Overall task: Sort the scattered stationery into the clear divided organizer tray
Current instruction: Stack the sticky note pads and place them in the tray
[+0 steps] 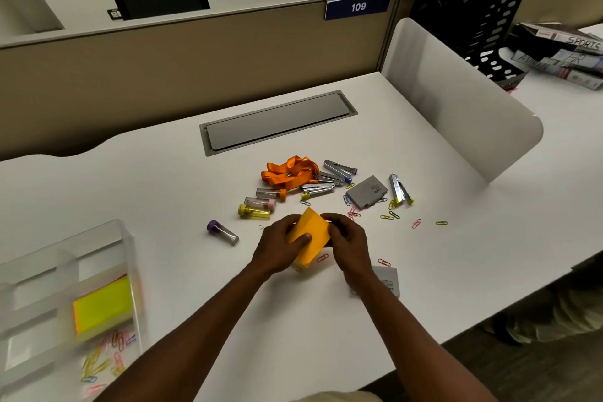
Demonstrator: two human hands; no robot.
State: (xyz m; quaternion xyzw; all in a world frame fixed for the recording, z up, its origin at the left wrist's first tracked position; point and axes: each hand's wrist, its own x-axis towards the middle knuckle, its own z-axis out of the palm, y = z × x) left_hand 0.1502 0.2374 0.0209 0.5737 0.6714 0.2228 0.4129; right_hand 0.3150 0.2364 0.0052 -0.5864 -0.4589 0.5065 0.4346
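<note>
On the white bench [163, 192] I see the clear organizer tray [70, 274] at far left with a yellow sticky-note pad [102, 305] inside, while my left hand [277, 246] and right hand [347, 243] grip an orange sticky-note pad [308, 235] at centre, fingers curled round its edges.

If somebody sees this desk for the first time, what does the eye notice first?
First, the orange sticky-note pad at the centre, held by the left hand and right hand. Next, the orange lanyard among staple removers behind it, and the yellow pad in the clear organizer tray at the lower left.
</note>
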